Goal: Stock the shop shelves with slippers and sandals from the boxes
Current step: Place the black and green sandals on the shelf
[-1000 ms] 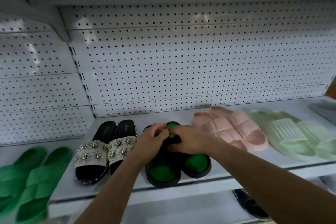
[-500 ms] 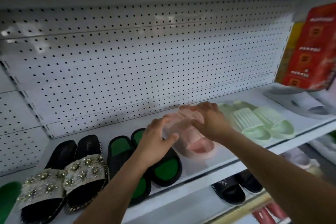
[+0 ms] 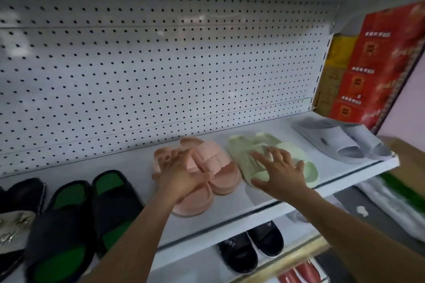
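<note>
We recorded a white shelf backed by a pegboard; a second shelf level lay below it; to the right of the pegboard stood red cartons with yellow ones behind them; at far right we saw the edge of a brown box, its contents out of sight; below that lay white wrapping with a green streak, blurred.

On the shelf, left to right, we noted: a jewelled pair, partly cut off by the frame edge; a black pair with green footbeds; a pink pair; a pale green pair; a grey pair nearest the shelf end; each pair sat side by side, toes toward the shelf front; the pink and pale green pairs lay just beside each other, nearly touching.

Left hand lay flat on the pink pair, fingers straight and spread across the straps, gripping nothing; right hand rested on the pale green pair, fingers spread wide and only slightly bent, thumb out to the left near the front edge of one slipper; we saw no closed grip there either.

On the lower level we logged a black-and-white pair; below it something red, too blurred to identify.
</note>
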